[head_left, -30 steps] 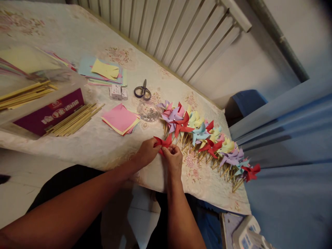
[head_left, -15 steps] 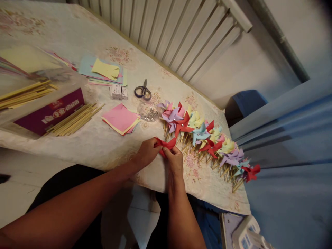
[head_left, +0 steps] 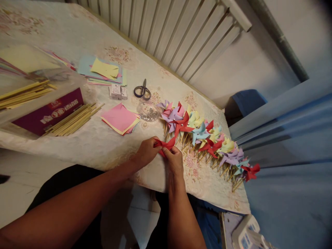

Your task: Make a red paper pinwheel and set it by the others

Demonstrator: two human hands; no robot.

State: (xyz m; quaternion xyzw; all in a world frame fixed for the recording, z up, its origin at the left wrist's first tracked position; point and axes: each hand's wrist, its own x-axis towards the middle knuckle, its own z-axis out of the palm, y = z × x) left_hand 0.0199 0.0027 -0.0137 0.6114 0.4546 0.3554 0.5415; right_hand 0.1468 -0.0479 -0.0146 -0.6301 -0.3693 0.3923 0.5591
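A red paper pinwheel [head_left: 169,143], its points folded inward, is held between my two hands above the table's front edge. My left hand [head_left: 148,151] pinches its left side, with the fingertips partly behind the paper. From the right, my right hand [head_left: 174,159] grips it with thumb and fingers near its middle. Whatever lies under the fingertips is hidden. Just beyond my hands sits a clear dish of small metal pins [head_left: 149,112]. A stack of square paper sheets [head_left: 120,118], pink on top, lies to the left of the dish.
A long row of finished pinwheels on sticks [head_left: 199,133] runs along the right. Scissors [head_left: 142,91], small white boxes [head_left: 118,92] and coloured paper [head_left: 103,71] lie farther back. Wooden sticks [head_left: 74,121] rest beside a plastic container [head_left: 52,110] at left. A blue curtain [head_left: 290,166] hangs at right.
Almost nothing differs. Both hands keep hold of the red pinwheel in the same place, and the view has shifted very slightly.
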